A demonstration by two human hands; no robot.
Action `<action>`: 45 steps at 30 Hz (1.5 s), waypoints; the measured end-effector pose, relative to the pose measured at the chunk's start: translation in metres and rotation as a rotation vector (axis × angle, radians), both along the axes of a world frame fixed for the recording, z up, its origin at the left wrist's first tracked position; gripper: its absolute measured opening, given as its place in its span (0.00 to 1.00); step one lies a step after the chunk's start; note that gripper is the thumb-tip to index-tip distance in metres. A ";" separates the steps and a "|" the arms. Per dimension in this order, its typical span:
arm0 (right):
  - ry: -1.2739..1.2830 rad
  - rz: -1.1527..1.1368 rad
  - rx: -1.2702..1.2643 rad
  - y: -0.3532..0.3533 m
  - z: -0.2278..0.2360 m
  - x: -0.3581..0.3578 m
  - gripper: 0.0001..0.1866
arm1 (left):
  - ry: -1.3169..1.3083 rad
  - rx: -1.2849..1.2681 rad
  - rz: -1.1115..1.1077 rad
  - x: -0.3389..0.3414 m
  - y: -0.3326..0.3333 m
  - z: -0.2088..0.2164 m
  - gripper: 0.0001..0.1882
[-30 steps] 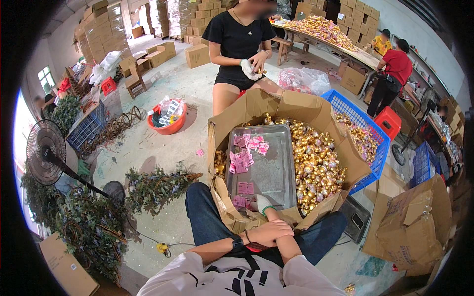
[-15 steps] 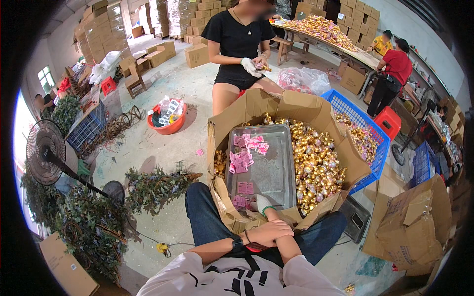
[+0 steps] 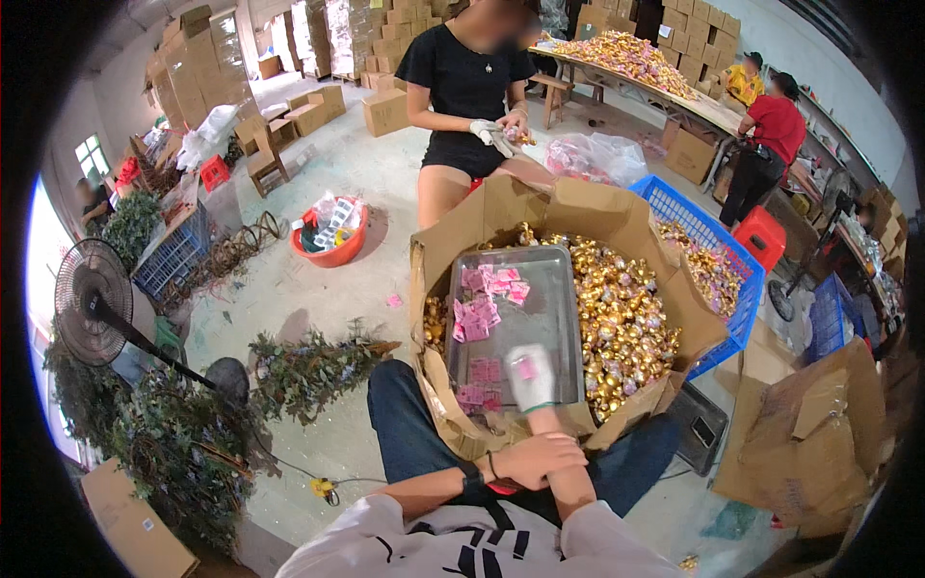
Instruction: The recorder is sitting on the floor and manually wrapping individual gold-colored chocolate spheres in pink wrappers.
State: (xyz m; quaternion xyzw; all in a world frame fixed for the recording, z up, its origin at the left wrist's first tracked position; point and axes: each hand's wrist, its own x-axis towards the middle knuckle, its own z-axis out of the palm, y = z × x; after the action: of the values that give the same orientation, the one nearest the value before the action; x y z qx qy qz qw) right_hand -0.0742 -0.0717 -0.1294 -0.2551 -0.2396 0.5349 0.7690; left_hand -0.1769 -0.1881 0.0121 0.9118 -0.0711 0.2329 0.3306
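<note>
My left hand (image 3: 538,459) is closed around my right forearm, below a dark watch and a thin black band. In a white glove, my right hand (image 3: 529,374) hovers over the near right part of a grey metal tray (image 3: 551,308). A pink patch shows on the blurred glove; whether it is a held card or lies against it I cannot tell. Small pink cards (image 3: 475,320) lie in loose piles on the tray's left side, some near its front. The tray sits in an open cardboard box (image 3: 691,318) among many shiny gold baubles (image 3: 621,332).
A blue crate (image 3: 742,313) of baubles touches the box at right. Across from me, a seated person (image 3: 467,91) handles a bauble. An orange tub (image 3: 332,252), leafy garlands (image 3: 313,371) and a fan (image 3: 93,303) stand left; a flattened carton (image 3: 805,448) lies right.
My right hand has moved forward from the tray's near edge, further over the tray. My left hand stays on the right forearm. The person opposite has shifted their hands slightly.
</note>
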 end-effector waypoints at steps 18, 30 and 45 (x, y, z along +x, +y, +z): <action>0.361 0.023 -0.049 -0.130 0.182 -0.025 0.16 | -0.134 -0.903 0.672 -0.038 0.015 0.058 0.14; -0.062 -0.048 -0.147 -0.135 0.190 -0.044 0.11 | -0.102 -0.846 0.835 -0.042 0.021 0.040 0.09; -1.023 -0.174 -0.042 -0.132 0.176 -0.005 0.16 | -0.085 -0.658 0.847 -0.053 0.024 0.063 0.06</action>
State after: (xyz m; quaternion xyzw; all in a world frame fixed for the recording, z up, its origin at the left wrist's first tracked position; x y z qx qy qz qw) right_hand -0.0791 -0.2039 0.0465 -0.5183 -0.5521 0.2806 0.5898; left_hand -0.2303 -0.1640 0.0747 0.6986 0.3663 0.3925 0.4730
